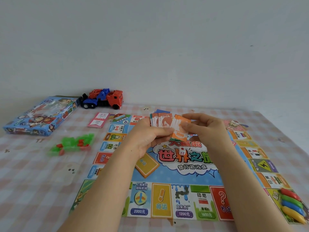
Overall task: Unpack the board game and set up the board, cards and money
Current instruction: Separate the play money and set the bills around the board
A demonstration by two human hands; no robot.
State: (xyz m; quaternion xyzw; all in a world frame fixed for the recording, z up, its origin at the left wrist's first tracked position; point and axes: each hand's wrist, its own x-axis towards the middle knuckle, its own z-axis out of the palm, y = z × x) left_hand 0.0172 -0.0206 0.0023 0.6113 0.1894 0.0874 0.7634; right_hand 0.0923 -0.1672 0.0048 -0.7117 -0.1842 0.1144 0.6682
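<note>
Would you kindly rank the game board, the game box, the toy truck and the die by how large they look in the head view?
Largest to smallest:
1. game board
2. game box
3. toy truck
4. die
The box and truck lie farther back, so their true sizes are unsure.

One wide-angle cam on the person's head, facing forward and down across the surface (33,190), close over the board (184,173) sitting low in frame, wall (150,39) filling the top half.

Both forearms bare, uncovered right to the frame edge. Left hand (150,136) and right hand (207,129) likewise bare. Wrists slim.
</note>
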